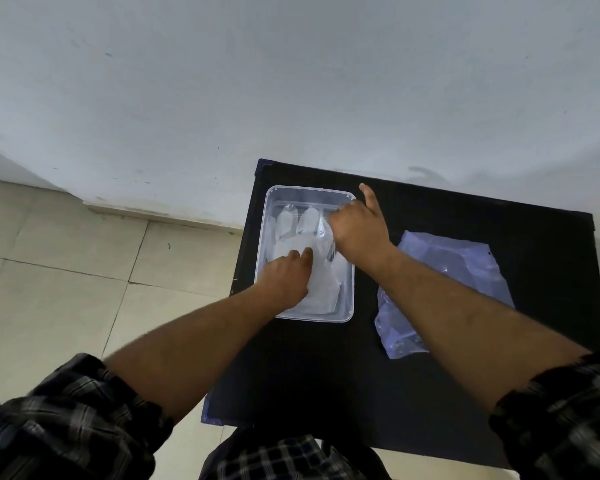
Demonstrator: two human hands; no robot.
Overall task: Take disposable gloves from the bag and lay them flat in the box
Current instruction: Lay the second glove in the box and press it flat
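A clear plastic box [350, 306] stands on the left part of a black table. Translucent disposable gloves [295, 225] lie flat inside it, fingers pointing away from me. My left hand [286, 275] rests inside the box with its fingertips pressing on the top glove's palm. My right hand [359, 226] is over the box's far right side, fingers curled down onto the glove's edge, thumb sticking up. A crumpled clear bluish bag [465, 268] lies on the table to the right of the box, partly hidden by my right forearm.
The black table [326, 368] stands against a pale wall [291, 81]. Beige floor tiles [66, 271] lie off its left edge. My checked sleeves fill the bottom corners.
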